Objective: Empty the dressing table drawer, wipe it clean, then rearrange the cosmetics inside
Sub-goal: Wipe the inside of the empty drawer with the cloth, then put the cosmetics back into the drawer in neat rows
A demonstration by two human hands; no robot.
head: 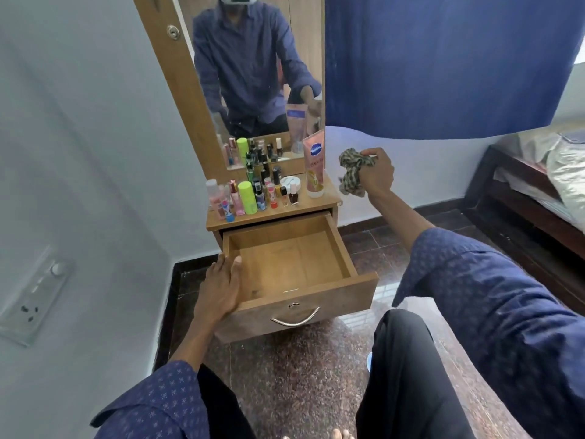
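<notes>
The wooden drawer point(345, 248) of the dressing table is pulled out and holds nothing. My left hand point(221, 286) grips its left wall, thumb inside. My right hand point(375, 172) is raised to the right of the table top, closed around a crumpled checked cloth point(351, 171). Several cosmetics stand on the table top point(323, 205): a green bottle point(247, 197), small nail polish bottles point(273, 198), a white round jar point(290, 182) and a tall pink lotion tube point(315, 163).
A mirror point(253, 64) rises behind the cosmetics and reflects the person. A blue curtain point(443, 58) hangs at the right, with a bed point(538, 191) below it. A wall socket point(34, 299) is at the left. My knees are near the drawer front.
</notes>
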